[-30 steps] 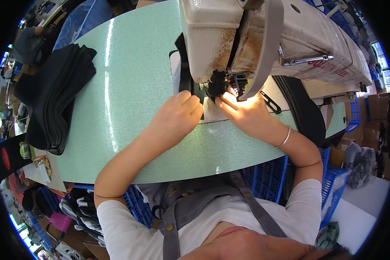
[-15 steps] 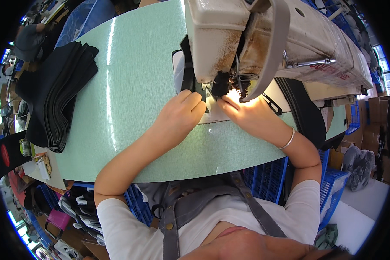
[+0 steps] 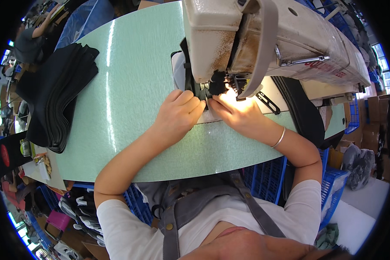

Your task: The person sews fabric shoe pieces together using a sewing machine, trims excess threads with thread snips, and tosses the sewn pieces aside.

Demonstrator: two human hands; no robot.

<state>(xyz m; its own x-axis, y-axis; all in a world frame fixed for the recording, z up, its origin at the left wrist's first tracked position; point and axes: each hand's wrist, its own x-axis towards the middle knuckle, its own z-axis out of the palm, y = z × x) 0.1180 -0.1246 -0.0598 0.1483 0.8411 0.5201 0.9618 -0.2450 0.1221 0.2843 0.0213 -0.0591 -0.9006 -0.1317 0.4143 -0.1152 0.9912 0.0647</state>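
Closest to you, your grey bib apron point(image 3: 171, 229) shows smooth, matte cloth with a round metal stud on its strap. Beyond it, your left hand point(image 3: 176, 115) is curled, seemingly pinching the edge of the black piece point(image 3: 189, 78); your right hand point(image 3: 242, 115) meets it with bent fingers, though whether they grip or merely press I cannot tell (the glare of the lamp washes them out). The piece lies at the needle end of the sewing machine point(image 3: 210, 43), partly behind its head. You seem to be at the guiding step, lining up the piece by the needle; the next move calls for even tension from both hands, fingertips clear of the needle.

The green table point(image 3: 138, 95) has a fine-grained, glossy face and a curved front edge; the machine's cream casing is boxy, stained brown. Left of you, a stack of black pieces point(image 3: 56, 95) fans into soft, wavy layers. Farther off stands a co-worker point(image 3: 28, 43) in a dark top.
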